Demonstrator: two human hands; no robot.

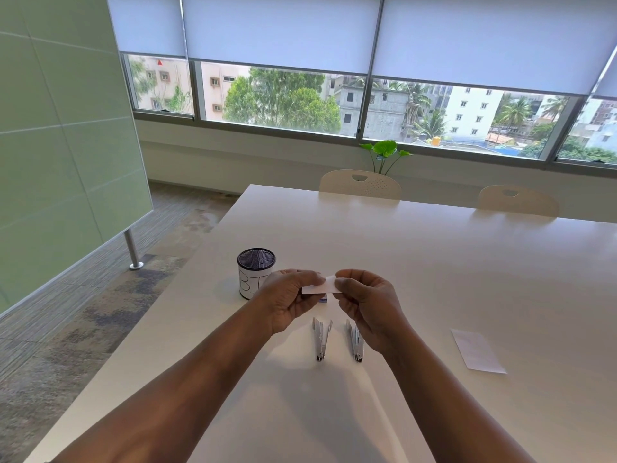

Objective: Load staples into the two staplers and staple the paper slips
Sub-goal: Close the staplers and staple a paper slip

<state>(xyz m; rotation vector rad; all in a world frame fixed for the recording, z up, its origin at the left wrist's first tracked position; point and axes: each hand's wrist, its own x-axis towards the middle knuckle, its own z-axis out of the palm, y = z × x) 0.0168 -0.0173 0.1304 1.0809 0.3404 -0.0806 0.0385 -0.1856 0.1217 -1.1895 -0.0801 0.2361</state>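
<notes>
Both hands pinch one small paper slip (319, 286) between them, the left hand (289, 297) gripping its left end with thumb and fingers, the right hand (366, 302) gripping its right end, so each grip is closed on the paper. That slip is held in the air just above and beyond the two staplers, its long axis running side to side and tilted a little, the right end higher. To do this step well, I would judge the person should keep the slip flat and taut, free one end, and bring that edge squarely into a stapler's mouth so the staple lands away from the fingers. Below the slip, the left stapler (320, 339) and the right stapler (355, 340) lie side by side on the table (434, 262), both hinged open in a narrow V, long axes running toward and away from the person, hinges nearest the person. Just under the slip peeks a small blue box (323, 299), perhaps the staples. Left of the slip stands a mesh cup (255, 272) with lettering. Well to the right of the staplers lies a larger paper sheet (477, 351).
</notes>
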